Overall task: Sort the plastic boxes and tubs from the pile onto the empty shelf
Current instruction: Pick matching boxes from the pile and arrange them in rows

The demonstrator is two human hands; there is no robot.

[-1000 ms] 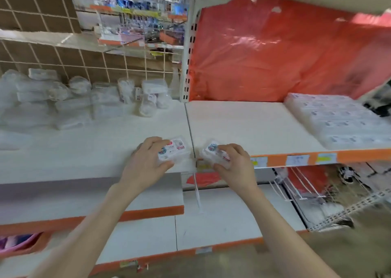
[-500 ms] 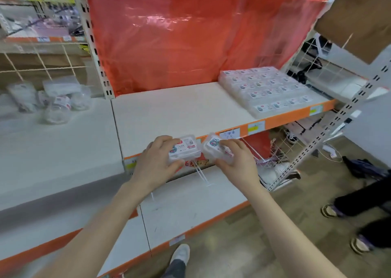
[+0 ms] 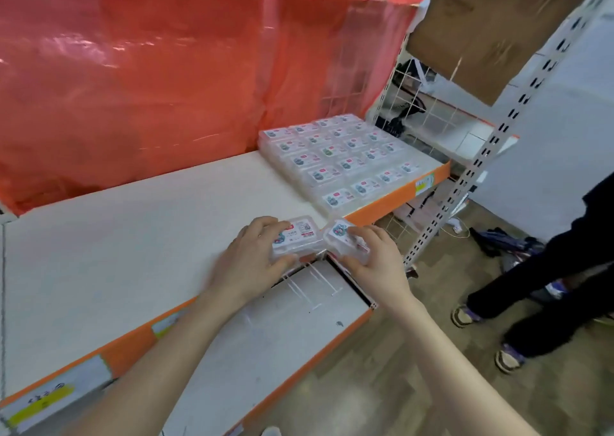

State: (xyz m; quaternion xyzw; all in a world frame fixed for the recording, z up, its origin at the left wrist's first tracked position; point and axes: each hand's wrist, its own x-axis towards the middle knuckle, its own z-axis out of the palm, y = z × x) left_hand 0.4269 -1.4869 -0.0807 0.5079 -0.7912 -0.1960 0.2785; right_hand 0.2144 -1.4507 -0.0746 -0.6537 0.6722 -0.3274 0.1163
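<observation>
Slippage is your big risk, I reckon: slick clear plastic, held right over the front edge of the shelf (image 3: 133,236), so a loose grip drops one onto the lower shelf (image 3: 265,336). Your left hand (image 3: 255,256) curls round the left box (image 3: 295,236), level; your right hand (image 3: 373,264) pinches the right box (image 3: 344,236), tilted. Shove carelessly and you'll nudge the stacked boxes (image 3: 342,160) at the shelf's right end.

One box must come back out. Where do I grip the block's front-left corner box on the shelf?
Likely the corner box by its front-left corner, coming from the bare shelf side: only those two walls are free; neighbouring boxes block the rest.
</observation>
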